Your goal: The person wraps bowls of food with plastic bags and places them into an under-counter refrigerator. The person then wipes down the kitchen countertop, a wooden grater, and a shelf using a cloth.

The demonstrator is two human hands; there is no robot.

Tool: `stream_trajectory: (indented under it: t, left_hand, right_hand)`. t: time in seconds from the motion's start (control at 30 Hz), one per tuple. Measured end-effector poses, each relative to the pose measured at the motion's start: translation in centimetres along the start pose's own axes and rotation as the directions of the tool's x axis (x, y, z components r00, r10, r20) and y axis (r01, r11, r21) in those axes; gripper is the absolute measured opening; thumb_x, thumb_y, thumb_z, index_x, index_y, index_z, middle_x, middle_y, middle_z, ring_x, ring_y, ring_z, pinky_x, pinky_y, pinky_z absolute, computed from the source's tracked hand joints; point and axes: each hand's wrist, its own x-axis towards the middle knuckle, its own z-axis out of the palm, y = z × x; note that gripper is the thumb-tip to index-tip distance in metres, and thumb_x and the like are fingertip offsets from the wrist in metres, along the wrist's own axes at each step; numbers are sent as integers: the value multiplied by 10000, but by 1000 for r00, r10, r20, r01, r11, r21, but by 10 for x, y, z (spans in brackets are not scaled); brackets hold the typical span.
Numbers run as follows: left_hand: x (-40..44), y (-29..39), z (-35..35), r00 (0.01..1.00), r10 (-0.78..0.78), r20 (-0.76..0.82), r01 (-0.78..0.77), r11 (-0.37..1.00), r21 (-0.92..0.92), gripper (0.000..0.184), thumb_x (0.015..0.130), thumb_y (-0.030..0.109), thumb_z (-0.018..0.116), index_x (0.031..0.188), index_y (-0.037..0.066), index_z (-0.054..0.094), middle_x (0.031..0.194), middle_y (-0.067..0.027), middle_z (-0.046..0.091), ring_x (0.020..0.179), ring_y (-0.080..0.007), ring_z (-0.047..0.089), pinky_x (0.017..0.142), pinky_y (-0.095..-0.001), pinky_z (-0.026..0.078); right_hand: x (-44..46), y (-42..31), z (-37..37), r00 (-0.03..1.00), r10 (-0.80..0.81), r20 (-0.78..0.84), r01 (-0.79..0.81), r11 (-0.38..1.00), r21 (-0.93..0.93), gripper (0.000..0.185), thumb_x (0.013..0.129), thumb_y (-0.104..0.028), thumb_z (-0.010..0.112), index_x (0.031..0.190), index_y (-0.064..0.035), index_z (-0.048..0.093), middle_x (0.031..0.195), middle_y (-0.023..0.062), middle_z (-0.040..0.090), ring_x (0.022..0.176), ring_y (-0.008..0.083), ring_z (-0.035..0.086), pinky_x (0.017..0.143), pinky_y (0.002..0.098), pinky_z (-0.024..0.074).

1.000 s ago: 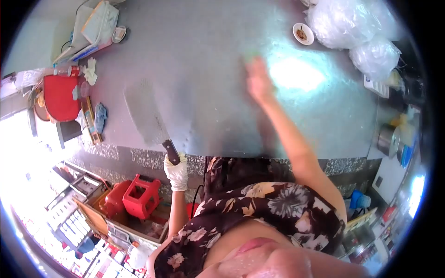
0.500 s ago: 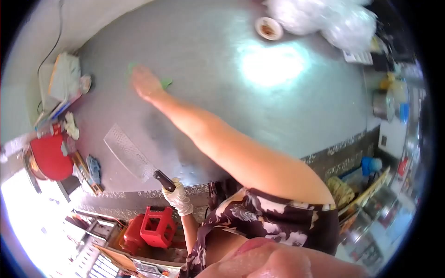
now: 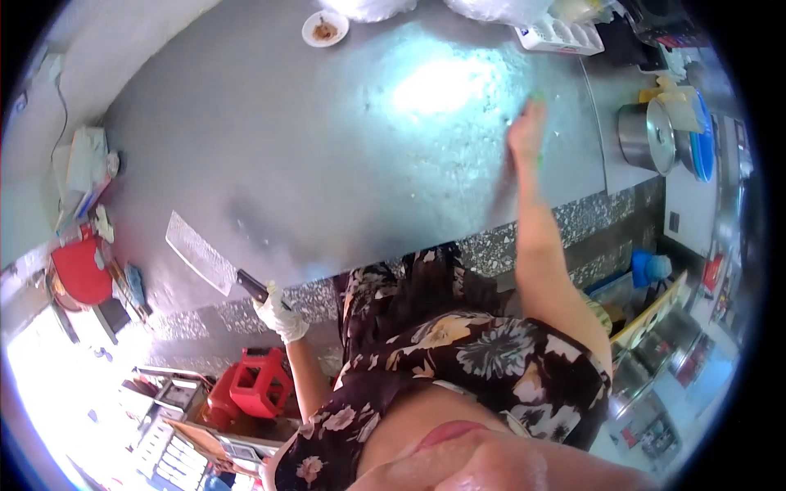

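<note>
My left hand, in a white glove, is closed round the dark handle of a cleaver. The wide blade points up and left over the near left part of the grey metal table. My bare right hand is down on the table's right part, beside a bright reflection. Bits of a green cloth show at its fingertips and edge, mostly hidden under the hand. Small wet specks lie on the metal around it.
A white dish with brown scraps sits at the far edge, near plastic bags and a white tray. A steel pot stands at the right. Red stools are below left, a red chair at the far left.
My right hand has swept from the table's right part to the left, then back to the far right with the green cloth. The view has turned. My left hand still holds the cleaver.
</note>
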Motion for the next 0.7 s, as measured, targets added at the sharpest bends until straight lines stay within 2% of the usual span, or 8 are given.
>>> stream_trajectory:
  t: [0.13,0.23,0.37,0.47,0.53,0.57,0.63,0.7]
  left_hand:
    - [-14,25,-31,979,-200,43,204,972,-117,79,774,107,621,812,59,571,598,81,415,501,-37,361,469,-214,287]
    - [5,5,-80,995,-92,-47,96,991,88,136,755,116,673,836,79,569,626,38,510,533,-53,467,497,-213,387]
    - [-11,8,-48,993,-43,-109,73,955,289,113,731,63,661,836,62,621,729,27,573,635,-56,491,590,-223,424]
    - [-19,-3,-50,990,-33,-138,98,861,498,149,746,67,652,887,27,622,781,-11,588,683,-100,519,615,-249,445]
    - [-24,-15,-42,987,-21,-159,85,907,411,176,746,63,652,912,14,618,783,-15,579,697,-119,522,629,-267,454]
    - [-21,-36,-56,990,-66,-126,103,943,317,180,742,54,651,913,10,616,780,-15,576,694,-117,519,630,-270,455]
    - [-24,-38,-51,997,-67,-33,69,993,91,173,729,19,643,899,7,612,757,-15,569,671,-106,513,630,-263,453]
    - [-18,-56,-44,995,-89,45,84,993,86,173,729,119,667,856,24,596,661,28,488,567,-83,419,525,-235,362]
  right_hand:
    - [-4,55,-3,965,240,-105,-198,931,306,385,824,-44,432,1185,37,539,1177,198,571,1126,314,522,1007,381,365]
    - [-1,-61,-42,930,357,85,-343,764,546,409,817,2,432,1215,26,528,1206,168,566,1157,260,510,1008,342,365]
    - [-43,-214,-37,953,27,302,-261,579,772,479,822,60,430,1296,-2,463,1312,114,502,1206,192,472,1028,307,350]
    - [-120,-334,-3,900,-390,197,75,581,811,424,843,-18,482,1265,-55,487,1242,100,539,1003,236,585,824,370,495]
    - [-146,-418,7,738,-593,323,-5,474,881,345,867,-137,491,1197,-41,516,1193,182,537,1054,326,534,914,433,431]
    - [-167,-462,7,627,-704,334,133,519,844,352,880,-204,471,1185,-35,522,1218,192,517,1142,351,470,1000,453,351]
    - [-211,-528,38,720,-691,67,338,433,836,390,887,-216,420,1200,6,491,1287,214,456,1238,365,383,1058,439,297]
    - [-200,-543,38,598,-801,36,586,466,663,401,900,-226,391,1207,17,481,1297,230,445,1232,365,387,1070,418,284]
